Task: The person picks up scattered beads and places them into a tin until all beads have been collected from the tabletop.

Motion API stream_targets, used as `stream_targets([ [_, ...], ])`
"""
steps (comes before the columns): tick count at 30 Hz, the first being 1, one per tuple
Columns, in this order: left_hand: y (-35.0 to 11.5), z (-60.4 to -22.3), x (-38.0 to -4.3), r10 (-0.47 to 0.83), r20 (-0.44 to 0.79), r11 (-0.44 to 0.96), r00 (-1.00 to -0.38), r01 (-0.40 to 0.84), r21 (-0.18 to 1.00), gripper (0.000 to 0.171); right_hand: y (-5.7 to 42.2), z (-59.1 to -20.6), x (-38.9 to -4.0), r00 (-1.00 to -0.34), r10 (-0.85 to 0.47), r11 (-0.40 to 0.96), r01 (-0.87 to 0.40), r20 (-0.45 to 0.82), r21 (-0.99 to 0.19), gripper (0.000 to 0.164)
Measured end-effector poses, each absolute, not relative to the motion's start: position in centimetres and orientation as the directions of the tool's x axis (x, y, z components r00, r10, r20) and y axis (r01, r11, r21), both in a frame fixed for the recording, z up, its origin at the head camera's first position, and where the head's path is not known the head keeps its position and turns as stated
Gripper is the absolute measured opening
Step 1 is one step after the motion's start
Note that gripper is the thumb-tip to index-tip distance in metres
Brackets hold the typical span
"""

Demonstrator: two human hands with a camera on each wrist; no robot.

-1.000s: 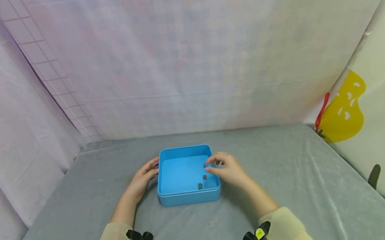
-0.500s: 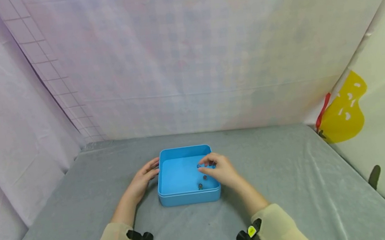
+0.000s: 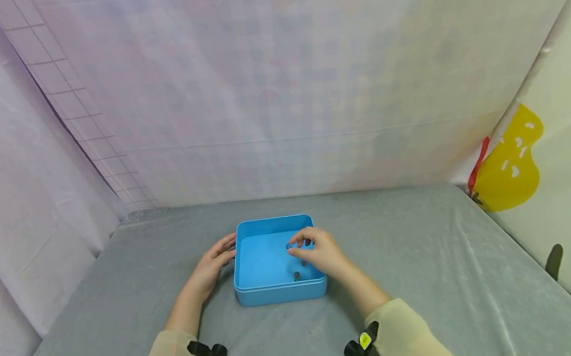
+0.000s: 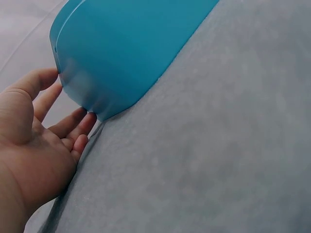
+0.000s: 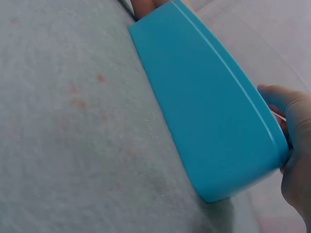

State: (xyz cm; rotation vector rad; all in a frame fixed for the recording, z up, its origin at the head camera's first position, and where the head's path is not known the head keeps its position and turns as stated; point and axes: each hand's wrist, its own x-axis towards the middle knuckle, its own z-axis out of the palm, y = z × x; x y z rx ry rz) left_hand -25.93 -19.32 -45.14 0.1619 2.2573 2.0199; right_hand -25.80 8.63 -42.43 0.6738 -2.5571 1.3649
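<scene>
A square blue open box stands on the grey cloth. My left hand touches its left side; in the left wrist view the fingertips rest against a rounded corner. Over the right half of the box, my right hand pinches a small blue bead-like piece between thumb and index finger. Two small brownish round pieces lie on the box floor, one near the front wall, the other partly covered by the right hand. The right wrist view hides the fingertips behind the box wall.
Grey cloth covers the table around the box. Pale curtains hang behind and at the left. At the right is a white cloth with a yellow print. Both wrists carry black cameras.
My right hand has moved left from the box's right edge, further over its inside, with the small blue piece between the fingertips. The left hand and the box have stayed still.
</scene>
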Motion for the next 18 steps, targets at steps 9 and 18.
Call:
stream_targets([
  [9, -19.45, -44.98, -25.68, 0.161, 0.002, 0.101, -0.987, 0.018, 0.995, 0.048, 8.18, -42.89, -25.70, -0.882, -0.294, 0.472, -0.469, 0.368, -0.747, 0.010],
  [18, -19.49, -44.83, -25.55, 0.156, 0.004, 0.106, -0.988, 0.021, 0.994, 0.049, 7.97, -42.98, -25.76, -0.875, -0.294, 0.469, -0.482, 0.384, -0.740, 0.010],
])
